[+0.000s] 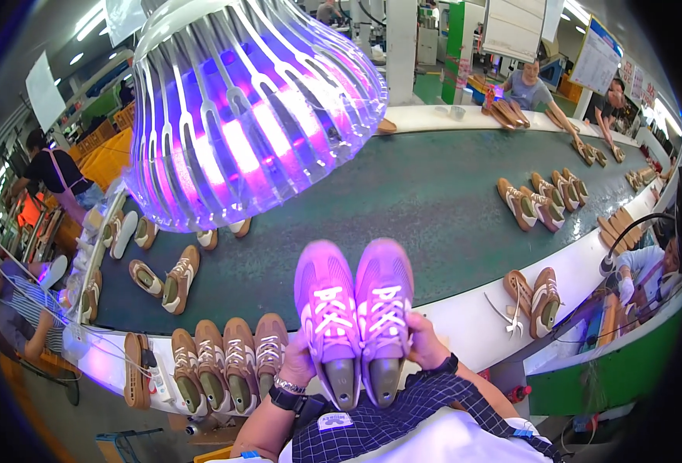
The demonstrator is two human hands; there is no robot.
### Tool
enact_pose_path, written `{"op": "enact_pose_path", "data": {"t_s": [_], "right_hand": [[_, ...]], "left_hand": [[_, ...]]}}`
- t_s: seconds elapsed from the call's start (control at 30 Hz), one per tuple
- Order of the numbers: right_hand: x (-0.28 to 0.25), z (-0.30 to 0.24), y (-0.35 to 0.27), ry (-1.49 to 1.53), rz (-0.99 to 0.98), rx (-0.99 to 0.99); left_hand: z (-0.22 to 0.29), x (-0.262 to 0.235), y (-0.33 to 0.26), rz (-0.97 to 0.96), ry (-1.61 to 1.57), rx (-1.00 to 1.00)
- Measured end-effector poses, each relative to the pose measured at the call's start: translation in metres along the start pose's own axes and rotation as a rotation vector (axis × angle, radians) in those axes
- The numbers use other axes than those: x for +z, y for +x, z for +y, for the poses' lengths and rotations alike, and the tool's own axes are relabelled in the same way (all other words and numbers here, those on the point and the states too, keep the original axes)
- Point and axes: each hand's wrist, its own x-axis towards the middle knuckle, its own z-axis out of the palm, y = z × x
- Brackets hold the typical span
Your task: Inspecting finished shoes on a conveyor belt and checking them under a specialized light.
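A pair of lace-up sneakers is held side by side in front of my body, toes pointing away, under purple light. My left hand (300, 361) is closed on the outer side of the left sneaker (328, 305). On the other side, my right hand (427, 344) grips the right sneaker (385, 297) near its heel. A dark grey-green shoe last (341, 383) fills the left one, and a similar last (385, 380) sits in the right one. The fingers under the shoes are hidden. Above and beyond them hangs a large ribbed lamp (256, 116) glowing purple and white.
Several brown sneakers (239, 359) stand on the white ledge (464, 328) to my left. Beyond runs a green conveyor belt (433, 208) carrying more sneakers (517, 202). A sneaker (545, 302) and a loose sole (517, 289) lie on the right. People work around the belt.
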Motion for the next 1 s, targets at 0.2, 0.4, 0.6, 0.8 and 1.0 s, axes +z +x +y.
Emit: {"op": "enact_pose_path", "data": {"t_s": [0.2, 0.4, 0.6, 0.8, 1.0], "right_hand": [[-0.034, 0.026, -0.003, 0.145, -0.042, 0.202], [-0.032, 0.019, -0.002, 0.129, -0.110, 0.231], [-0.023, 0.008, -0.002, 0.046, -0.071, 0.210], [-0.022, 0.005, -0.002, 0.061, -0.100, 0.225], [-0.020, 0.003, -0.001, 0.057, -0.096, 0.236]], "left_hand": [[-0.026, -0.026, -0.022, 0.060, -0.234, -0.174], [-0.028, -0.042, -0.029, 0.113, -0.185, -0.147], [-0.028, -0.046, -0.031, 0.043, -0.239, -0.089], [-0.026, -0.042, -0.032, 0.068, -0.249, -0.143], [-0.029, -0.043, -0.034, 0.051, -0.270, -0.090]]}}
